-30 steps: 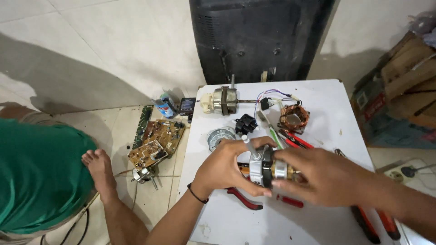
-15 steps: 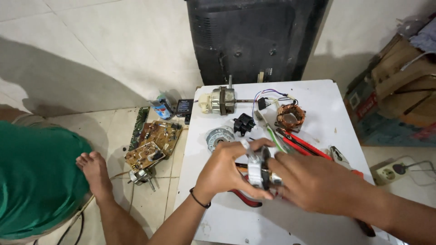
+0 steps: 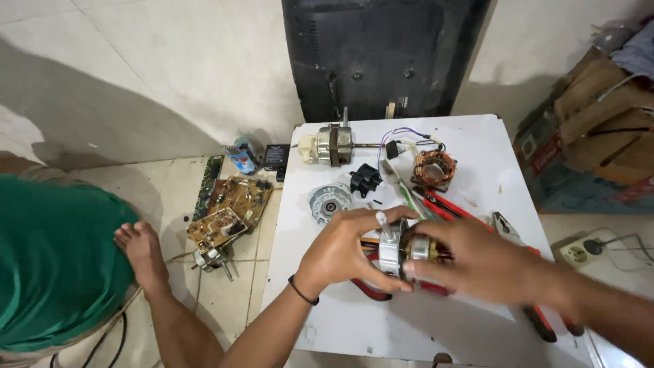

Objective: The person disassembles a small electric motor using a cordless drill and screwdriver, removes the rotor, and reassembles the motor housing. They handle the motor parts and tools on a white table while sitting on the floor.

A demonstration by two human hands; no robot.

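Since the frame half a second back, my hands have barely shifted: they stay closed around the same motor part at the near middle of the white table [image 3: 470, 143], and the view has only drifted a little. My left hand [image 3: 343, 252] is clenched on the silver motor housing [image 3: 394, 249] from the left side, a thin shaft standing up past its thumb. My right hand [image 3: 480, 259] grasps the same piece from the right, fingers wrapped over the brass-coloured end, so the part hangs just above the tabletop between both palms. Under them lie red-handled pliers [image 3: 371, 289]. Farther off on the table sit a whole fan motor [image 3: 330, 144], a copper-wound stator [image 3: 434, 169], a round metal end cap [image 3: 329, 202] and a small black part [image 3: 365, 180]. On the floor to the left lie circuit boards [image 3: 231, 208], near another person's bare foot [image 3: 142, 252].
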